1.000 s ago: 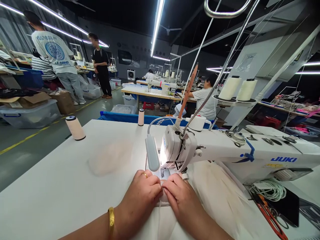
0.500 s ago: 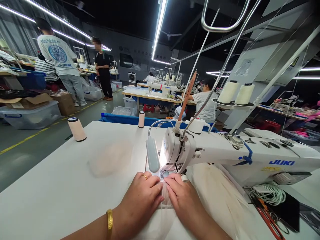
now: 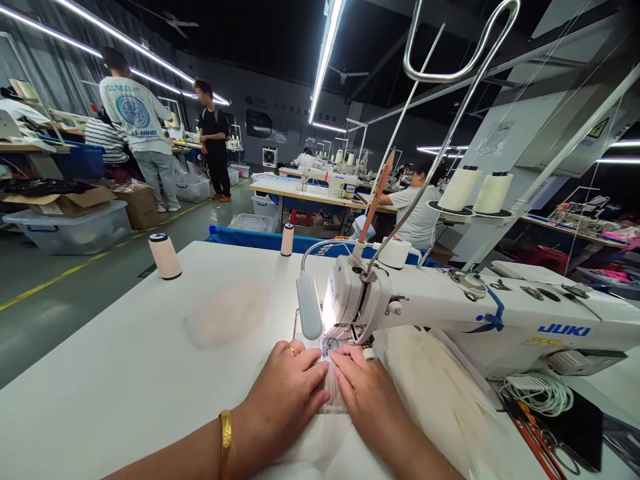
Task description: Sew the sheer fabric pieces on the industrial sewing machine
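Observation:
Both hands are at the needle area of a white JUKI sewing machine (image 3: 425, 307), on sheer pale fabric (image 3: 333, 390). My left hand (image 3: 287, 380) lies just left of the presser foot (image 3: 329, 347), thumb and fingers closed on the cloth. Opposite it, my right hand (image 3: 367, 387) holds the fabric with fingertips close to the foot. The needle itself is too small to make out. More of the sheer cloth (image 3: 435, 380) spreads to the right, under the machine arm. A lit lamp (image 3: 309, 310) hangs beside the machine head.
Two pale pink thread spools, one at the table's left edge (image 3: 165, 257) and one at its back (image 3: 287, 240), stand upright. A sheer pale piece (image 3: 227, 317) lies on the left. Orange-handled scissors (image 3: 537, 433) and a coiled white cable (image 3: 543, 393) are at right. People stand beyond.
The view has shifted slightly, so the background sits a little further right and lower. Both hands keep nearly the same place at the presser foot.

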Demonstrator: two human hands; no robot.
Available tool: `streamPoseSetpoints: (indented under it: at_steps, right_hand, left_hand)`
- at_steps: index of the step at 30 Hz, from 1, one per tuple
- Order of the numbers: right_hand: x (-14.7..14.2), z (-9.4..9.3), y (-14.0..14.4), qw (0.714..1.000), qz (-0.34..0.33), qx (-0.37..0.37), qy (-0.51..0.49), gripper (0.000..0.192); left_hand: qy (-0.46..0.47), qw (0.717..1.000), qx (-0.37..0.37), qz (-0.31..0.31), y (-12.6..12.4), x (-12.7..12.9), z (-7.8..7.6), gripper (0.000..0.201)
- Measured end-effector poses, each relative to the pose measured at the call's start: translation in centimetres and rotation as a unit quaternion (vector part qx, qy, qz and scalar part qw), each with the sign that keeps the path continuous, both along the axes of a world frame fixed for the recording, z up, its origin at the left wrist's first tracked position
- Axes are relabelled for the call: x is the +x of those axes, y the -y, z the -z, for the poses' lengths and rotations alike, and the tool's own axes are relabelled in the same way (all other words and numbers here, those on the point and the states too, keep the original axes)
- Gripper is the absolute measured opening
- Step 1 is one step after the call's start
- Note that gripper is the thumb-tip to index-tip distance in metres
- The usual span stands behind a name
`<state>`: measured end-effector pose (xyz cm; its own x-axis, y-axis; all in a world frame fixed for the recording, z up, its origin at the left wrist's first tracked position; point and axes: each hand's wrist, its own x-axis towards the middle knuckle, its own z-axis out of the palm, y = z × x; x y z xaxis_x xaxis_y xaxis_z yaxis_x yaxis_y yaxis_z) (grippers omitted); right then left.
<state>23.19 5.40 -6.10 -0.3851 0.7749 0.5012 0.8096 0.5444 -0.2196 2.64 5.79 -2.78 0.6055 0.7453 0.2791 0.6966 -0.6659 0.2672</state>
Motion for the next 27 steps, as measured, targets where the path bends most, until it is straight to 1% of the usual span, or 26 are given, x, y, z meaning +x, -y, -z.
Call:
streamPoseSetpoints:
  at_steps: [2,5,6,7,8,10,12,14,15,16,17,18,21,23,25,27]
  right_hand:
    - [0.3,-0.3,0.2,1.000,-0.018,-0.012,-0.002,0.036]
    - [1.1,-1.4,1.0,0.998,-0.043,-0.034,-0.007,0.025]
    - [1.4,-1.9,1.4,0.997,-0.058,-0.051,-0.008,0.021]
    - [1.7,-2.5,1.7,0.994,-0.076,-0.076,-0.009,0.024]
    - [1.9,-3.0,2.0,0.990,-0.095,-0.107,-0.009,0.034]
    - [2.3,-4.0,2.4,0.980,-0.119,-0.160,-0.006,0.055]
    - [2.4,-4.5,2.5,0.976,-0.124,-0.181,-0.001,0.062]
    - [2.4,-4.6,2.4,0.975,-0.125,-0.182,0.002,0.056]
    - [2.4,-4.4,2.3,0.976,-0.126,-0.179,0.003,0.047]
    - [2.3,-4.2,2.1,0.977,-0.125,-0.173,0.003,0.035]
    - [2.2,-4.0,2.0,0.979,-0.123,-0.164,0.004,0.022]
    - [2.1,-3.7,1.9,0.981,-0.122,-0.151,0.004,0.014]
    - [1.7,-3.1,1.5,0.988,-0.113,-0.100,-0.015,0.019]
    - [1.5,-2.9,1.3,0.992,-0.095,-0.070,-0.052,0.021]
    - [1.3,-2.6,1.1,0.992,-0.072,-0.038,-0.095,0.024]
    - [1.1,-2.4,0.8,0.990,-0.053,-0.012,-0.130,0.023]
  left_hand:
    - [0.006,0.999,-0.028,0.018,0.5,-0.6,-0.6,0.022]
    - [0.005,0.995,-0.076,0.062,1.3,-1.8,-1.2,0.057]
    - [-0.005,0.993,-0.086,0.076,1.5,-2.2,-1.3,0.065]
    - [-0.022,0.992,-0.092,0.086,1.7,-2.4,-1.4,0.069]
    - [-0.042,0.990,-0.094,0.092,1.8,-2.5,-1.4,0.070]
    - [-0.077,0.989,-0.091,0.089,2.1,-2.5,-1.7,0.066]
    - [-0.093,0.989,-0.089,0.076,2.1,-2.0,-2.1,0.054]
    - [-0.092,0.990,-0.081,0.076,1.9,-1.4,-2.3,0.026]
    - [-0.088,0.990,-0.074,0.079,1.6,-1.1,-2.2,0.013]
    - [-0.083,0.991,-0.070,0.083,1.2,-0.8,-1.9,0.011]
    - [-0.072,0.992,-0.069,0.083,0.8,-0.6,-1.6,0.015]
    - [-0.054,0.993,-0.074,0.073,0.4,-0.3,-1.2,0.018]
    - [0.036,0.994,-0.104,0.012,-0.8,0.3,-0.4,0.019]
    - [0.095,0.988,-0.120,-0.023,-1.3,0.6,-0.4,0.019]
    - [0.134,0.981,-0.133,-0.036,-1.6,0.9,-0.7,0.018]
    - [0.151,0.978,-0.143,-0.031,-1.9,1.0,-0.9,0.016]
